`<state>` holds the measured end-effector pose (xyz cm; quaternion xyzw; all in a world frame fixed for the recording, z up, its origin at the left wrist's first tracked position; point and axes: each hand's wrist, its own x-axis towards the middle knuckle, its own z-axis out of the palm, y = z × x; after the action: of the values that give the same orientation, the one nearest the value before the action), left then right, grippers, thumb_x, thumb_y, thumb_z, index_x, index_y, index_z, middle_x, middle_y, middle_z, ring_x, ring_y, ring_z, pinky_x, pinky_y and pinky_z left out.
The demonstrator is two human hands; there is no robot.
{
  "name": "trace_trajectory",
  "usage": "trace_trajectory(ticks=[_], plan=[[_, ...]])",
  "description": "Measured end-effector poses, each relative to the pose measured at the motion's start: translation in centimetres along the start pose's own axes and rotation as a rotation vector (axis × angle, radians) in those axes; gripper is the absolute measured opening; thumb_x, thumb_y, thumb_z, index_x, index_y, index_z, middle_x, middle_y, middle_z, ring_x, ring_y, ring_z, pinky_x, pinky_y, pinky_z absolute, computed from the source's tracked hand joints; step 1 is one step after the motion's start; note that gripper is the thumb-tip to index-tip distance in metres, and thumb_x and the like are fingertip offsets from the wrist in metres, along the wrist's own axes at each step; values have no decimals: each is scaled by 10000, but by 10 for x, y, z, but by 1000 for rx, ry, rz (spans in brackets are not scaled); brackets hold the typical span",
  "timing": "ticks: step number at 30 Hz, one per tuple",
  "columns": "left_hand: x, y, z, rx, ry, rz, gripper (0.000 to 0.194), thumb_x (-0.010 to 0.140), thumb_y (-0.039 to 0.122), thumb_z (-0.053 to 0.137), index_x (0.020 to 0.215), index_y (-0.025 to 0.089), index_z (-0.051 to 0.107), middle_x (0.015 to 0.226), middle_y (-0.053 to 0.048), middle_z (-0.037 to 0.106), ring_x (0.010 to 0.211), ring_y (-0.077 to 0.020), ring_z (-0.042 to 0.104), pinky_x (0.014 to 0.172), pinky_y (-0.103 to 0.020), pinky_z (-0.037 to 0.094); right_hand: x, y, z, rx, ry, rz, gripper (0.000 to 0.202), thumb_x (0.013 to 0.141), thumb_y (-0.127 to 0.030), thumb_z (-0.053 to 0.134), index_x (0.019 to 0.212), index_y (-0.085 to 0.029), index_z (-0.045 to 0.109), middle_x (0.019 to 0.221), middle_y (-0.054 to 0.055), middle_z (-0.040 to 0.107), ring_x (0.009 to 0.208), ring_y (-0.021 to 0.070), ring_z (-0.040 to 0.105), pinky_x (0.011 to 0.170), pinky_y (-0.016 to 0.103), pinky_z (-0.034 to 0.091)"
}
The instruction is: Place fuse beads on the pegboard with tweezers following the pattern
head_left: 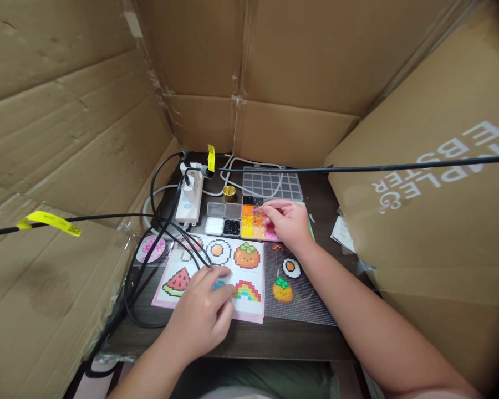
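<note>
My left hand (203,310) rests on a pattern sheet (249,310) printed with pixel pictures, its fingers apart near the rainbow picture (249,292). It covers part of a blue picture. Over the compartment box of coloured beads (247,220), my right hand (289,221) is pinched, thumb against forefinger. What the pinch holds is too small to make out. To the right of the sheet lies a dark mesh mat (311,310), bearing a bead egg (291,268), a bead persimmon (283,290) and a small rainbow-coloured bead arc (278,247).
Small boxes hold white beads (214,226) and black beads (232,227). Behind are a gold cup (229,193), an opened grid lid (291,184) and a power strip (190,202). Black cables (127,293) cross the sheet. A dish of pink beads (151,249) sits left; cardboard walls (295,127) surround the table.
</note>
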<state>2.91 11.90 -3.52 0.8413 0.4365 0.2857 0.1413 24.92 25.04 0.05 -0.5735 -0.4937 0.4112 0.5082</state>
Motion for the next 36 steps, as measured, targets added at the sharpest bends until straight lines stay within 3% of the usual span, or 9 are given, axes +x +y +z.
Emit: trace_trajectory(ticks=[7, 14, 23, 36], plan=[[1, -1, 0, -1, 12, 21, 261, 859, 65, 500, 960, 194, 703, 1125, -110, 628, 972, -242, 572, 825, -416, 515, -31, -38, -36, 46, 82, -227, 130, 800, -292, 713, 775, -173, 758, 801, 73, 772, 547, 128, 634, 574, 288, 560], [0, -2, 1, 27, 20, 47, 273, 852, 68, 505, 962, 200, 718, 1129, -114, 628, 969, -249, 575, 823, -426, 520, -73, -2, -69, -95, 144, -26, 163, 769, -323, 722, 755, -168, 771, 715, 71, 748, 511, 135, 627, 536, 281, 539], [-1, -2, 1, 52, 29, 59, 279, 849, 69, 514, 970, 206, 724, 1137, -114, 642, 988, -250, 594, 841, -417, 529, -81, 24, -68, -57, 173, 68, 204, 750, -342, 724, 774, -145, 774, 764, 86, 755, 523, 123, 619, 540, 260, 510], [-2, -4, 2, 18, 13, 63, 277, 861, 59, 513, 992, 197, 714, 1162, -122, 620, 1022, -262, 569, 862, -450, 520, -80, 27, -66, -97, 166, 46, 194, 769, -331, 707, 762, -148, 774, 738, 78, 750, 521, 121, 605, 550, 264, 518]])
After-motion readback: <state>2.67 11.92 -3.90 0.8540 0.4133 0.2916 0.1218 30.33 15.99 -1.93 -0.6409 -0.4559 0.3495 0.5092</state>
